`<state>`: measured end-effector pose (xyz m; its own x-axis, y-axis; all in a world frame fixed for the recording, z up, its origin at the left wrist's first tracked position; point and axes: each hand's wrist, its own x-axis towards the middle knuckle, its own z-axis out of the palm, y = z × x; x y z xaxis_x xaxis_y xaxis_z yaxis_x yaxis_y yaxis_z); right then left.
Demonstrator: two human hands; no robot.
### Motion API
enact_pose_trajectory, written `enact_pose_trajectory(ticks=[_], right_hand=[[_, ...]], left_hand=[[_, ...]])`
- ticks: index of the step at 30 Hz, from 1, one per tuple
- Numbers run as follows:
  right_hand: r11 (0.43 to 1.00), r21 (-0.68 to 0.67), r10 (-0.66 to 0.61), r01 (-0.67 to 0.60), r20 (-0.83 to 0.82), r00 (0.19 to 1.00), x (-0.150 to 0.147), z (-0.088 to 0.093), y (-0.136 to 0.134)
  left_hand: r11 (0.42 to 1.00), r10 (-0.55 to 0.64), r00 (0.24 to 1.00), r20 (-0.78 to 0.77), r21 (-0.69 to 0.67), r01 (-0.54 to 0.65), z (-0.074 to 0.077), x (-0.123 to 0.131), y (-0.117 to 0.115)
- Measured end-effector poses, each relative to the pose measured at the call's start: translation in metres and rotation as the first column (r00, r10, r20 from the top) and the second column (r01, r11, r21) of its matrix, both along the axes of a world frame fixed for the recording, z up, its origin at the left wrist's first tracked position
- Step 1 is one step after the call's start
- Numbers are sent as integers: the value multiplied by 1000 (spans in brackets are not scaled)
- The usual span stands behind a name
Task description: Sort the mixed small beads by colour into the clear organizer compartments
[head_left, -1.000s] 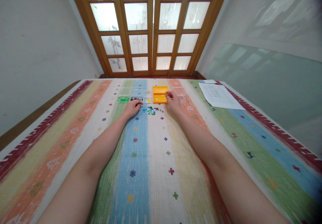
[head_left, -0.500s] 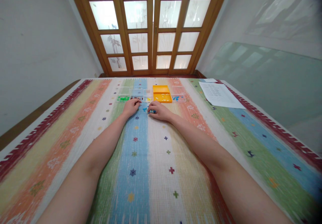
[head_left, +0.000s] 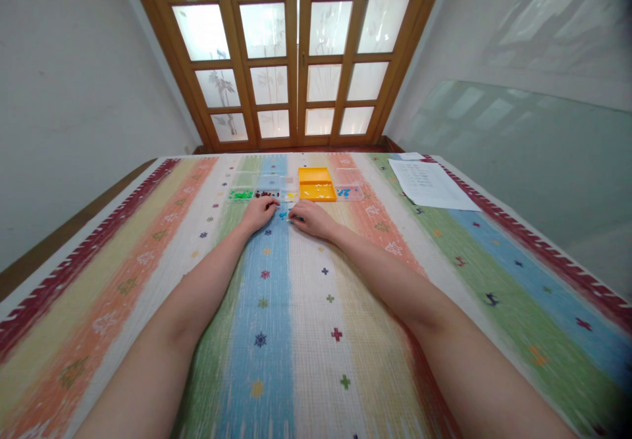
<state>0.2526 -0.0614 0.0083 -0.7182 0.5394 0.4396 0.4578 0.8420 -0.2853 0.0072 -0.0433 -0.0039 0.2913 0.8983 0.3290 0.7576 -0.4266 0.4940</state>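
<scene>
My left hand (head_left: pixel 261 214) rests on the cloth just in front of a clear box of dark red pieces (head_left: pixel 267 194), its fingers curled together; anything between the fingertips is too small to make out. To its right, my right hand (head_left: pixel 314 220) lies with fingers bent down and closed, and a bit of blue shows beneath them. Between the two hands are small blue pieces (head_left: pixel 282 215) on the cloth. Beyond the hands stands an opened orange box (head_left: pixel 316 176) with white pieces in it. A clear box of yellow pieces (head_left: pixel 289 196) sits left of it.
A clear box of green pieces (head_left: pixel 241 195) stands at the row's left end, and a clear box of blue pieces (head_left: pixel 348 193) at its right end. Written paper sheets (head_left: pixel 432 185) lie at the far right of the striped tablecloth (head_left: pixel 306 334). Wooden glazed doors (head_left: pixel 299 64) are behind.
The fingers of my right hand have shifted and now cover most of the small coloured pieces that showed beneath them. My left hand has hardly moved.
</scene>
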Motion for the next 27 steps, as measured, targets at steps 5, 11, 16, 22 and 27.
enact_pose_trajectory(ticks=[5,11,16,22,27], right_hand=[[985,-66,-165,157,-147,975,11,-2,11],[946,-190,-313,264,-314,896,19,-7,24],[891,-258,-452,375,-413,790,27,-11,32],[816,-313,-578,486,-459,675,39,-20,46],[865,-174,-501,472,-383,777,38,-19,41]], left_hand=[[997,-78,997,-23,8,78,-2,0,1],[986,-165,983,-77,-42,162,6,2,-3],[978,-203,976,-75,-60,199,9,3,-5],[971,-237,969,-65,-49,234,7,3,-4],[973,-232,970,-78,-37,230,5,4,-4]])
